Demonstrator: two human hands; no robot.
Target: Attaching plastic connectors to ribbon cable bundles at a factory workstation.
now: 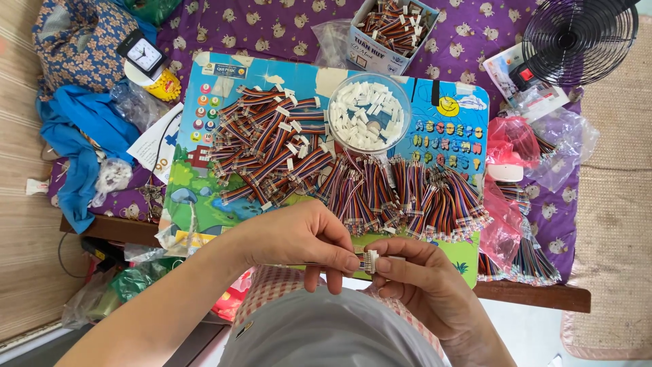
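I am watching both hands working close to the body, above the lap and the near edge of the table [530, 293]. The left hand [299, 238] is curling closed, its thumb and forefinger pinching the wire end of a small cable piece. The right hand [424, 278] is closing too, its fingertips gripping the white connector [371, 261]. The connector is sitting between the two hands, a small pale plastic block with a ribbed face; thin wires are running from it under the left fingers, and I cannot tell their colours there.

Just beyond the hands, a row of multicoloured wire bundles [407, 200] is lying on the picture-printed board [190, 183], each bundle ending in white tips. Further left, a looser heap of the same striped cables [265, 146] is spreading across the board. Behind these, a clear round bowl [369, 112] is holding many white connector housings. Farther still, a cardboard box [390, 30] is holding more cables. At the far right a black fan [577, 37] is resting on the purple cloth [272, 27]; at the far left a small clock [141, 53] is lying.
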